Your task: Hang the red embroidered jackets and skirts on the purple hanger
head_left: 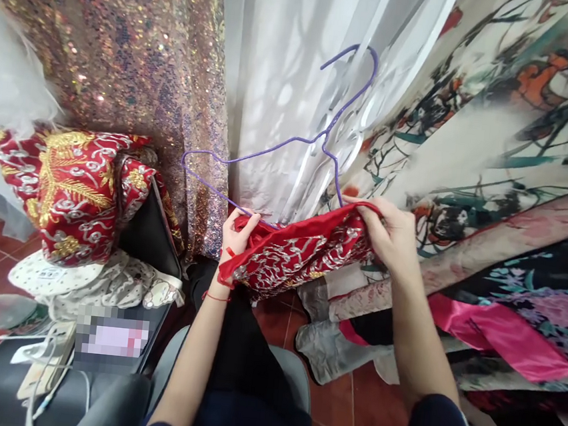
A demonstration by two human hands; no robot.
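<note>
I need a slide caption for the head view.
Both hands, left and right, hold red embroidered cloth on a purple wire hanger.

Soft daylight came through the white curtain, which glowed with dappled patches. The sequin cloth glittered. The edges bowed and smeared, worst at the right, and a pixelated patch hid something lower left.

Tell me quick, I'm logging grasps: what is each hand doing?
Left hand: closed on the red embroidered garment by the purple wire hanger.
Right hand: closed on the garment's other end.
</note>
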